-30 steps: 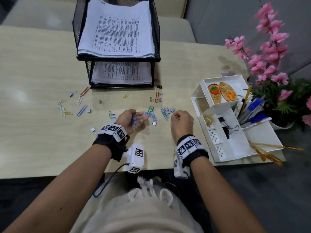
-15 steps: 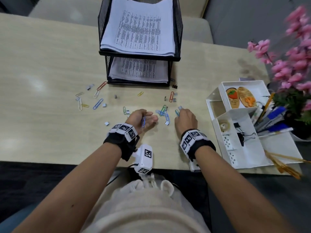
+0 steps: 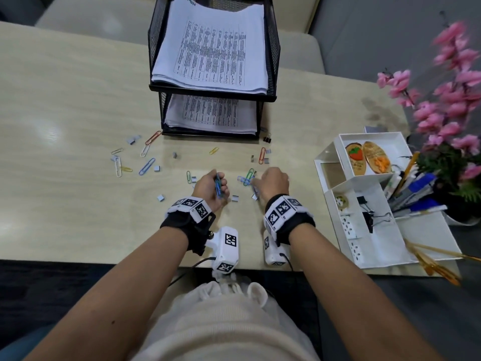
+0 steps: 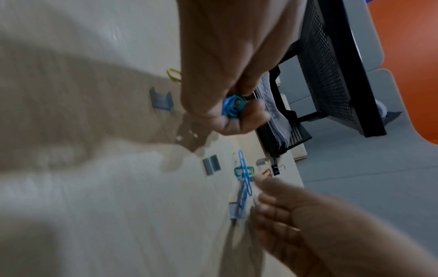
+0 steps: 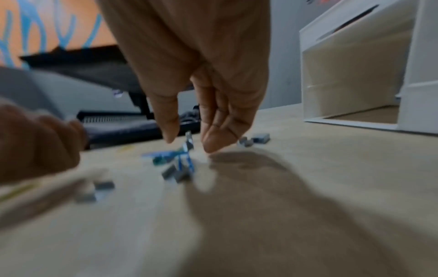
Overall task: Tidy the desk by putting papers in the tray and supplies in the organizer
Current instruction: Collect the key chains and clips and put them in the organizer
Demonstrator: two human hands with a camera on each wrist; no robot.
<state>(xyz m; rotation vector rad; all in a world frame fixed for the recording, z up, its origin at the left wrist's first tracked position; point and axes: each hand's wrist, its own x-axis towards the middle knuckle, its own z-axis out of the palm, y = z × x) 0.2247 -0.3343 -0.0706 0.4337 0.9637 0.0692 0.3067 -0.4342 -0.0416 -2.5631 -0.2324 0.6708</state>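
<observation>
Since a second ago the right hand (image 3: 273,182) has slid toward nine o'clock, fingers loosely extended over blue clips (image 3: 244,179), while the left hand (image 3: 212,190) clutches gathered clips (image 3: 218,186).

On the desk (image 3: 65,105), the tray (image 3: 273,48) stands at 12 o'clock with papers (image 3: 213,53) in both tiers. The organizer (image 3: 385,238) sits at 3 o'clock, pens (image 3: 416,186) and binder clips (image 3: 367,209) in it; flowers (image 3: 447,113) stand behind it, at 2 o'clock. Paper clips (image 3: 147,166) and staples (image 3: 160,198) lie scattered before the tray, from 10 toward 1 o'clock. The left hand (image 3: 212,190) and right hand (image 3: 273,182) are at centre, side by side, a clip cluster (image 3: 246,178) between them.
</observation>
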